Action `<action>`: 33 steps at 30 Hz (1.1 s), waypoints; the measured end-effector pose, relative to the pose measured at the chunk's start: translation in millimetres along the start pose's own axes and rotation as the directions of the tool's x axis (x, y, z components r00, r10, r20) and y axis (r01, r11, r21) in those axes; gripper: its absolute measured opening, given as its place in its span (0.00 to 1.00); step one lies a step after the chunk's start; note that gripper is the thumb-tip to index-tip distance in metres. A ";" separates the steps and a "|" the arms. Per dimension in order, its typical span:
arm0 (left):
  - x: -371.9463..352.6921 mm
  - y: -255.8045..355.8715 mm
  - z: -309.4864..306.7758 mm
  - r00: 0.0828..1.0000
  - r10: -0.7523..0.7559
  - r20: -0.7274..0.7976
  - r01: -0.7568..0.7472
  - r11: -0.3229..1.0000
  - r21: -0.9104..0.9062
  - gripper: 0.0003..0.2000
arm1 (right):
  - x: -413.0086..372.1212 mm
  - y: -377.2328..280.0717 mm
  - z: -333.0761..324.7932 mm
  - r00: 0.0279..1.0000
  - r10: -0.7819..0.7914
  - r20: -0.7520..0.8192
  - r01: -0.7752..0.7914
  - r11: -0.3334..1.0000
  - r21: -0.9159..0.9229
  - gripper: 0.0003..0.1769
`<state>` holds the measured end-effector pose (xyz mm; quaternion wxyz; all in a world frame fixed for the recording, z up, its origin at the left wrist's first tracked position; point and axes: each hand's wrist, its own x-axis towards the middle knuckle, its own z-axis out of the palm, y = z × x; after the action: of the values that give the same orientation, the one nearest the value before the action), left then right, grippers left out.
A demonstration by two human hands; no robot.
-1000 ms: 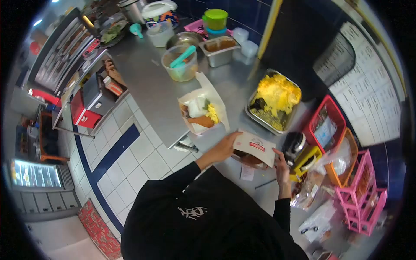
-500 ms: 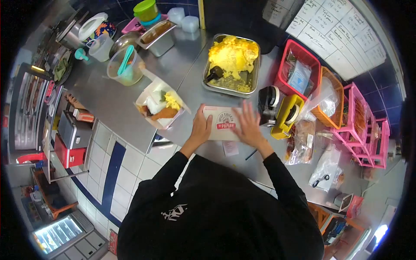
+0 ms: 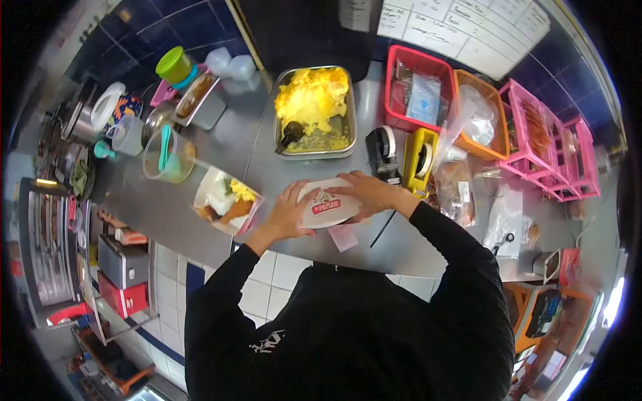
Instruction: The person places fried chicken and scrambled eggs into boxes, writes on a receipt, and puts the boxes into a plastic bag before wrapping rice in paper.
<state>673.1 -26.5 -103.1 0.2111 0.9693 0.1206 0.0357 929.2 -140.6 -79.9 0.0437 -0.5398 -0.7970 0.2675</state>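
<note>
Between my two hands is a printed takeaway box (image 3: 326, 204) with a red label, its top bowed into an oval. My left hand (image 3: 287, 211) grips its left end, and my right hand (image 3: 374, 194) is wrapped round the right end, some fingertips hidden behind it. To the left of my left hand stands an open takeaway box (image 3: 253, 218) holding white, yellow and brown food. A pinkish paper slip (image 3: 344, 238) and a thin black stick (image 3: 382, 229) lie just below the box I hold.
Beyond my hands is a metal tray (image 3: 314, 156) of yellow food with a black scoop (image 3: 290, 136). A black tape dispenser (image 3: 382, 152), yellow tape dispenser (image 3: 418, 164) and red basket (image 3: 411, 123) stand right. A clear tub (image 3: 175, 160) sits left.
The box was flat under my hands, the right hand spread over it. Now both hands grip its ends and its top is bowed. The view has shifted.
</note>
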 end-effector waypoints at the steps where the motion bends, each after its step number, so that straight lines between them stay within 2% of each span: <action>1: 1.4 -1.0 -0.7 1.000 -0.018 0.011 0.018 1.000 0.004 0.58 | -0.8 0.9 2.6 0.999 -0.004 -0.041 0.001 0.998 -0.056 0.56; 3: -0.4 -1.2 -2.6 0.998 -0.024 0.064 0.025 0.999 -0.020 0.58 | -5.9 -5.0 17.0 0.994 -0.022 -0.108 0.006 0.988 -0.152 0.57; 4: -2.1 -0.6 -3.5 0.996 -0.015 0.089 0.017 1.000 -0.018 0.58 | -10.3 -10.3 25.5 0.980 -0.006 -0.197 -0.016 0.994 -0.110 0.54; 7: -4.1 3.4 2.0 0.992 -0.011 0.124 0.009 1.000 0.020 0.55 | -24.8 -20.8 31.3 0.916 -0.051 -0.399 -0.039 0.976 -0.214 0.47; 10: -5.8 8.0 1.8 0.993 0.015 0.115 -0.028 0.993 0.111 0.51 | -54.3 -10.3 75.0 0.713 0.191 -0.675 -0.114 0.981 0.157 0.36; 11: -4.5 9.7 1.2 0.994 0.028 0.105 -0.043 0.989 0.143 0.49 | -71.0 -17.3 81.9 0.472 0.418 -0.776 -0.274 0.906 0.321 0.31; 12: -3.3 12.1 0.4 0.995 0.024 0.100 -0.041 0.985 0.170 0.48 | -86.8 -23.0 83.9 0.173 0.591 -0.788 -0.370 0.780 0.504 0.27; 14: -3.7 17.5 -3.3 0.994 0.022 0.106 -0.046 0.973 0.226 0.46 | -106.9 -19.7 71.7 -0.253 0.764 -0.594 -0.224 0.551 0.804 0.16; 16: -2.4 21.5 -9.3 0.990 0.008 0.144 -0.036 0.981 0.189 0.44 | -115.5 3.9 76.9 -0.138 0.927 -0.348 -0.042 0.345 0.938 0.16; 18: 1.2 21.7 -10.2 0.990 0.010 0.139 -0.033 0.987 0.157 0.43 | -113.8 21.4 72.5 0.014 0.993 -0.117 0.142 0.113 0.983 0.16; 21: 0.2 14.7 -4.7 0.994 0.031 0.105 -0.045 0.990 0.135 0.43 | -114.4 31.4 67.3 0.186 0.980 -0.072 0.261 0.022 0.965 0.14; 22: 0.5 12.4 -2.1 0.994 0.035 0.100 -0.049 0.989 0.138 0.43 | -116.9 27.6 70.6 0.214 0.970 -0.120 0.377 0.031 0.926 0.13; 25: 0.6 13.4 0.3 0.996 0.044 0.083 -0.061 0.976 0.210 0.43 | -103.2 2.4 94.4 -0.047 0.912 -0.408 0.656 0.336 0.676 0.09; 26: -1.0 16.4 1.0 0.996 0.043 0.078 -0.061 0.968 0.243 0.43 | -101.4 5.9 112.5 -0.049 0.930 -0.365 0.612 0.317 0.725 0.09; 29: -1.7 21.4 -1.4 0.998 0.020 0.060 -0.033 0.974 0.224 0.42 | -98.4 18.5 123.5 -0.162 0.849 -0.503 0.236 0.528 0.815 0.08; 30: -3.3 24.9 -1.7 0.998 -0.008 0.064 -0.008 0.971 0.239 0.43 | -101.1 27.2 126.2 -0.191 0.696 -0.692 -0.149 0.677 0.721 0.07; 32: -2.7 33.0 -0.2 0.996 -0.060 0.065 0.041 0.962 0.270 0.44 | -107.3 27.9 140.7 -0.277 0.723 -0.633 -0.191 0.604 0.774 0.07; 33: -4.9 35.7 9.3 0.997 -0.079 0.019 0.069 0.947 0.315 0.45 | -107.9 24.0 143.5 -0.319 0.730 -0.604 -0.210 0.567 0.797 0.07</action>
<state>677.3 -62.9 -96.7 0.0573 0.9858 0.1577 -0.0070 942.5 -283.8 -190.0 0.5633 -0.8140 -0.1299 -0.0571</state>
